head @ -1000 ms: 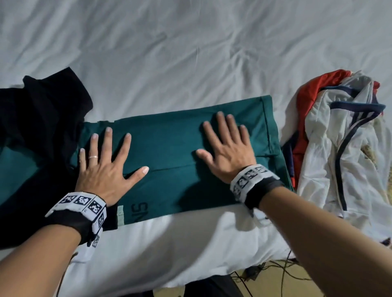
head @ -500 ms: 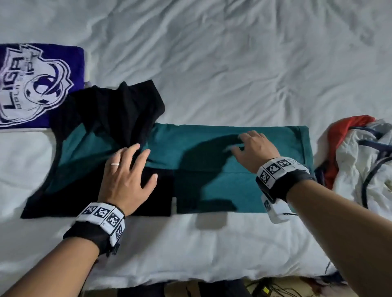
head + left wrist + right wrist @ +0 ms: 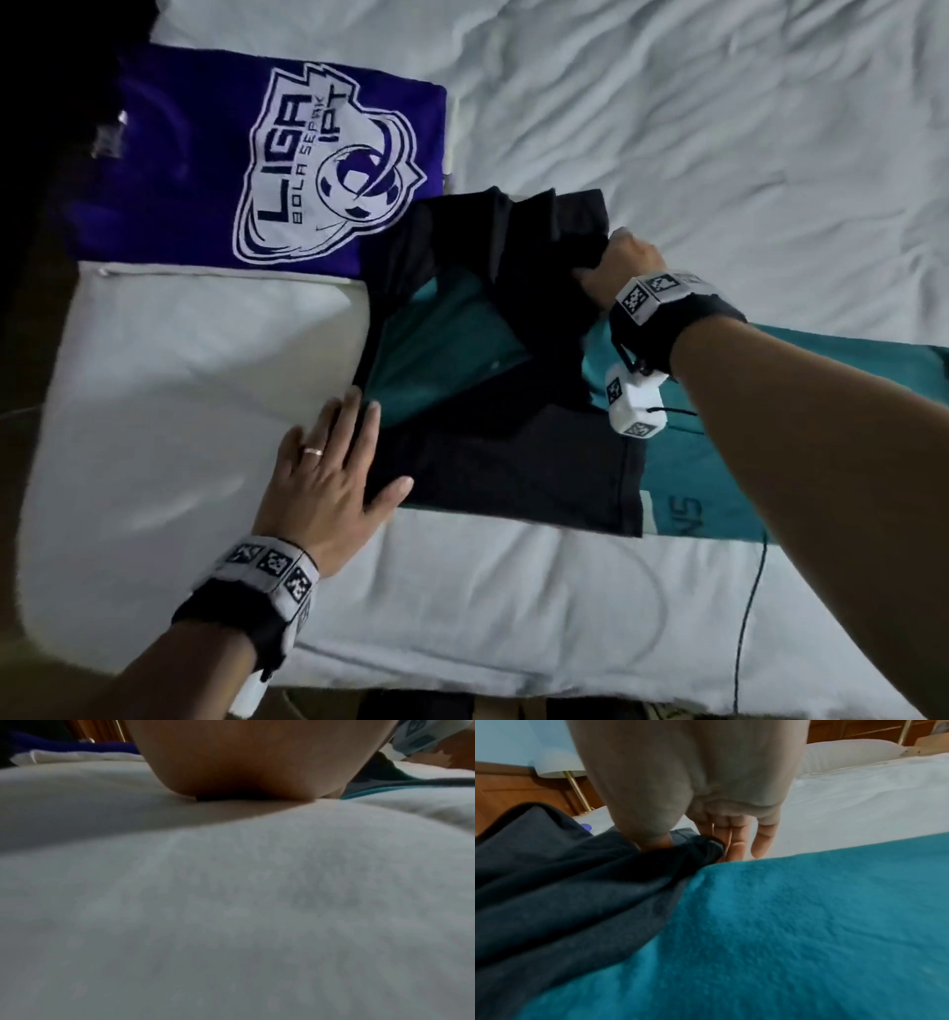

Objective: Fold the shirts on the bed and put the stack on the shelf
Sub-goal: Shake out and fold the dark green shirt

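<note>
- White bed sheet (image 3: 667, 128) fills the frame, wrinkled toward the far side; a lamp and wooden panelling show beyond it in the right wrist view.
- Teal-and-black shirt (image 3: 513, 462) lies near the near edge of the bed, centre to right, partly folded into a long strip.
- Folded purple shirt (image 3: 205, 169) with a white crest sits far left, just touching the black part of the teal shirt.
- Right hand (image 3: 624, 267): fingers (image 3: 734, 839) and thumb curled around a bunch of the black sleeve fabric, lifted off the bed.
- Left hand (image 3: 328, 473): flat, fingers straight and spread, pressing the shirt's left edge onto the sheet; holds nothing.
- Judgement, step in hand: folding the black sleeve in over the body. To do well, keep the left palm anchoring the edge, carry the sleeve flat across, align it with the strip's long edges, then smooth out the bunching.
- Versus half a second earlier: right hand has crossed from the teal middle to the sleeve and closed on it; left hand has slid from the black panel to the left edge; view has shifted left, so the unfolded pile at right is out of frame.
</note>
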### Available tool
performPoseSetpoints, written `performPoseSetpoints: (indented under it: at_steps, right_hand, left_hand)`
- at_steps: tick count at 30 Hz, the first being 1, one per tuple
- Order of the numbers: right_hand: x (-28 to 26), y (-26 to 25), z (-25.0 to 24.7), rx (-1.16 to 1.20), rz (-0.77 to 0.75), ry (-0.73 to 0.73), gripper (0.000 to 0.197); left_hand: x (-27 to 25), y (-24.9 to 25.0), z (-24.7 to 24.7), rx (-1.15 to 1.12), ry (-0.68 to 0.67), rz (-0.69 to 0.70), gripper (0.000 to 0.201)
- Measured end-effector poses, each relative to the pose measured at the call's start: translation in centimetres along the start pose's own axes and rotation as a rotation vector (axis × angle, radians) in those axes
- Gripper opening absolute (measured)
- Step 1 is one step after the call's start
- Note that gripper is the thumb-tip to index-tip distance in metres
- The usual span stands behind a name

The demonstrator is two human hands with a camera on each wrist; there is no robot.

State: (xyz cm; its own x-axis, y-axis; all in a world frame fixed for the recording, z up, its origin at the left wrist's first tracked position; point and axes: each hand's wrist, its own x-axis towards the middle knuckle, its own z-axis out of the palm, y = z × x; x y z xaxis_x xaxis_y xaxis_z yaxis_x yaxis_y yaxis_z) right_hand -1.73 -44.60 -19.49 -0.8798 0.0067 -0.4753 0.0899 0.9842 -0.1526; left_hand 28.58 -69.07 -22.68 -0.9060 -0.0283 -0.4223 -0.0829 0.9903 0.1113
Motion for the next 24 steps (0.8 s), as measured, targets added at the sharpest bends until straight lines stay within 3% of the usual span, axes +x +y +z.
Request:
performPoseSetpoints:
  at_steps: [3, 5, 9, 12, 14, 16, 18, 20, 22, 24]
  right_hand:
    - [-0.4, -1.1, 0.0, 0.040, -0.058, 0.026, 0.027]
    - [-1.8, -1.8, -0.5, 0.074, -0.156, 0.144, 0.023]
    - [-7.5, -3.7, -1.8, 0.255, -0.587, 0.414, 0.015]
    - [-13.4, -4.3, -1.3, 0.241, -0.892, 0.423, 0.019]
    - [-17.0, -3.7, 1.0, 0.105, -1.003, 0.344, 0.021]
    - [-20.2, -2.5, 4.3, -0.032, -1.059, 0.209, 0.020]
    - [-22.7, -1.3, 7.6, -0.098, -1.063, 0.051, 0.017]
    - [-24.3, -0.3, 9.5, -0.036, -1.010, -0.023, 0.020]
    - [-24.9, 0.4, 10.1, 0.138, -0.876, 0.042, 0.022]
    - [-24.7, 1.2, 10.2, 0.299, -0.653, 0.213, 0.023]
  left_hand:
    - [0.3, -0.1, 0.7, -0.043, -0.021, -0.020, 0.088]
    - [0.2, -0.1, 0.5, -0.075, -0.005, -0.025, 0.087]
    - [0.4, 0.4, -2.4, -0.244, 0.203, -0.048, 0.065]
    - [1.1, 0.6, -3.8, -0.606, 0.374, -0.045, 0.051]
    - [1.3, 1.2, -5.1, -1.168, 0.246, -0.206, 0.062]
    - [1.4, 2.0, -6.4, -1.600, -0.058, -0.486, 0.086]
    - [1.2, 2.3, -6.7, -1.592, -0.207, -0.567, 0.096]
    - [0.7, 1.9, -5.7, -1.321, -0.140, -0.416, 0.073]
    - [0.3, 1.2, -4.3, -1.056, -0.076, -0.295, 0.055]
    - [-0.4, 1.0, -3.3, -0.972, -0.062, -0.278, 0.048]
